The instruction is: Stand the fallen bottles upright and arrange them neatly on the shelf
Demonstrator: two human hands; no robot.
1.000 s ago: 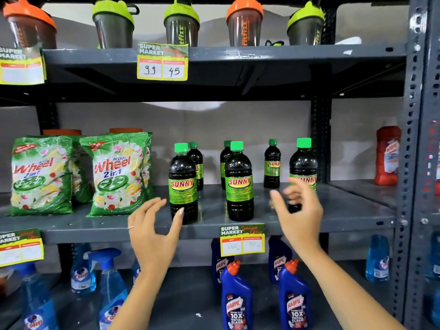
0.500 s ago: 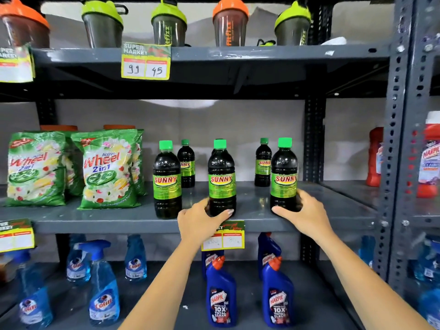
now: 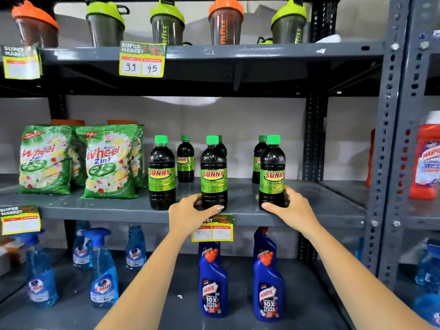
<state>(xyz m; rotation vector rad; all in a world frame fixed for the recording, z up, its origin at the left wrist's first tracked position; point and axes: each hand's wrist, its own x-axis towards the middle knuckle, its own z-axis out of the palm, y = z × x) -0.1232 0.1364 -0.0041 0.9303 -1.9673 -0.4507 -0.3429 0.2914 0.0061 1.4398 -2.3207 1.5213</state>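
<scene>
Several dark Sunny bottles with green caps stand upright on the grey middle shelf (image 3: 114,209). Three form a front row: the left bottle (image 3: 162,173), the middle bottle (image 3: 213,173) and the right bottle (image 3: 272,172). Smaller-looking ones stand behind, such as a back bottle (image 3: 185,160). My left hand (image 3: 190,213) wraps the base of the middle bottle. My right hand (image 3: 291,207) grips the base of the right bottle. No bottle lies on its side in view.
Green Wheel detergent bags (image 3: 108,163) fill the shelf's left part. Shaker cups (image 3: 166,22) line the top shelf. Blue Harpic bottles (image 3: 213,284) and Colin sprays (image 3: 103,275) stand below. A perforated steel upright (image 3: 390,139) borders the right, with red bottles (image 3: 426,163) beyond.
Both hands came down from open in the air onto the bases of the middle and right front bottles. The view has moved closer to the shelf.
</scene>
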